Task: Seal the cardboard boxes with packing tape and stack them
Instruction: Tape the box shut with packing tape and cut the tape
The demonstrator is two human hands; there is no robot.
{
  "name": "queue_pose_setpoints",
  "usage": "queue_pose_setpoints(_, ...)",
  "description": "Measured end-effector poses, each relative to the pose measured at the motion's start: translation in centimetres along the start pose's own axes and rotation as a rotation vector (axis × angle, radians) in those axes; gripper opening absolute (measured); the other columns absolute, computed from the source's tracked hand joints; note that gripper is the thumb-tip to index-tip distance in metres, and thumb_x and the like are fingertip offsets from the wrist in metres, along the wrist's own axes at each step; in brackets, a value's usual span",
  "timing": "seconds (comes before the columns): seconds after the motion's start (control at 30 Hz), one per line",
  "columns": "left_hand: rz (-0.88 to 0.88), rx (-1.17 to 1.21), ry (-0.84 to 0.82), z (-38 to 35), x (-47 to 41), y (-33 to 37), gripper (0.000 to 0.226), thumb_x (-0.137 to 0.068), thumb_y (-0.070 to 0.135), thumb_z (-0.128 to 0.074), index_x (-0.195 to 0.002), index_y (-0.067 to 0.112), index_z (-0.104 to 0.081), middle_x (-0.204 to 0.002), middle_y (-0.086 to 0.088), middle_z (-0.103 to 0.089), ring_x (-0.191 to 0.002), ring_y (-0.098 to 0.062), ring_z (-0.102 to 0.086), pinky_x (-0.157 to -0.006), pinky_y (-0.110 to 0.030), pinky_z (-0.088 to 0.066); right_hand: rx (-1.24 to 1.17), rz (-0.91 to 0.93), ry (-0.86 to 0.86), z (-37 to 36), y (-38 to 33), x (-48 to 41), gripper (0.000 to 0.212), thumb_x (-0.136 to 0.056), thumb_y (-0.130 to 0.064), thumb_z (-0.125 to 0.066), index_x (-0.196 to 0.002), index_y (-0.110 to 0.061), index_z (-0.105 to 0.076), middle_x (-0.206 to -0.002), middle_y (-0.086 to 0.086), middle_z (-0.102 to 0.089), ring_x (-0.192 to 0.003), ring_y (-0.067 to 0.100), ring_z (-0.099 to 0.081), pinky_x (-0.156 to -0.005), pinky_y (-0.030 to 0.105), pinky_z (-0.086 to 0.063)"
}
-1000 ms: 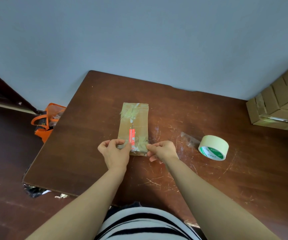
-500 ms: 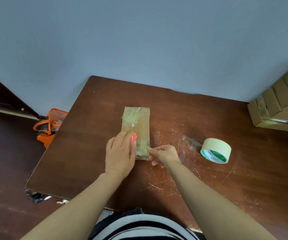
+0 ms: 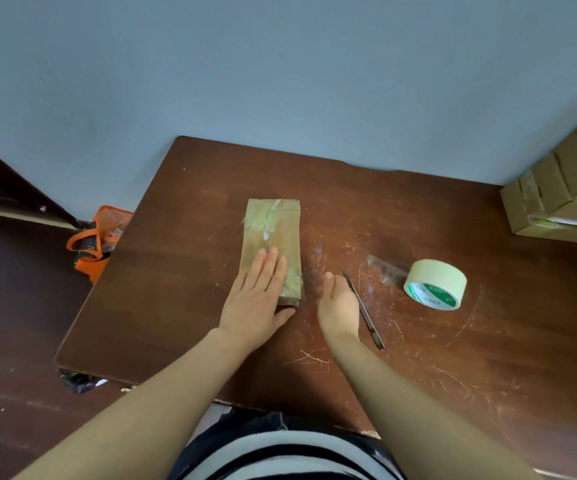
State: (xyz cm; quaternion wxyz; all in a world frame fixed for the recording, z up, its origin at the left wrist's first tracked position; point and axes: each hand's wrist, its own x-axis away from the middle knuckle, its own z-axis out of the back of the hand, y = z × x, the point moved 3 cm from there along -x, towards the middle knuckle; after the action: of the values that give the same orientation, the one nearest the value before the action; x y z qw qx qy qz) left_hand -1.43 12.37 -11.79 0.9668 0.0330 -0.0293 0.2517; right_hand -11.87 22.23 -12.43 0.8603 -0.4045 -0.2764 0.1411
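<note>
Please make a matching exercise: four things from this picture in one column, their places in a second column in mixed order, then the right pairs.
1. small box
2. tape roll
3. orange bag
4. stacked boxes

A. on the floor, left of the table
B. at the picture's far right edge
C. under the flat left hand
D. on the table, right of the knife

Pairs: 1-C, 2-D, 3-A, 4-B

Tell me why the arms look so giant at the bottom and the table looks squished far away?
Head view: the wide lens stretches the picture's edges, so the arms swell near the bottom, the table tapers toward the wall, and the stacked boxes lean. Same view: tape on the small box glints pale; shadows are soft.
</note>
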Motion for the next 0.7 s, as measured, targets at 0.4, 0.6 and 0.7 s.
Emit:
queue_pose_setpoints(0.4, -0.024, -0.043, 0.141, -2.6, -0.6, -0.1, 0.058, -0.087, 0.026, -0.028, -0.139, 0.007, -0.044, -0.144, -0.010, -0.046, -0.133, -0.023, -0.044, -0.108, -0.040, -0.038, 0.232, 0.141, -0.146, -4.6, -0.8, 0.5, 0.054, -0.104, -0.035, -0.021, -0.151, -0.008, -0.020, -0.149, 0.011, -0.037, -0.139, 0.026, -0.029, -0.113, 0.037, -0.027)
queue_pose_setpoints(0.6, -0.023, -0.131, 0.169, -3.2, -1.0, -0.3, 0.062, -0.089, 0.040, -0.031, -0.141, 0.007, -0.042, -0.144, -0.010, -0.046, -0.133, -0.024, -0.044, -0.109, -0.037, -0.028, -0.102, -0.023, -0.068, -4.7, -1.2, -2.0, 0.041, -0.102, -0.035, -0.035, -0.128, -0.009, -0.052, -0.130, 0.010, -0.045, -0.112, 0.018, -0.045, -0.093, 0.026, -0.035)
queue_pose_setpoints(0.7, -0.012, -0.156, 0.169, -3.8, -1.0, -0.2, 0.066, -0.089, 0.047, -0.029, -0.142, 0.008, -0.031, -0.146, -0.009, -0.044, -0.135, -0.022, -0.043, -0.110, -0.037, -0.027, -0.264, -0.092, -0.116, -4.7, -0.7, -2.2, 0.040, -0.102, -0.035, -0.035, -0.129, -0.008, -0.047, -0.132, 0.007, -0.038, -0.113, 0.010, -0.036, -0.098, 0.021, -0.029)
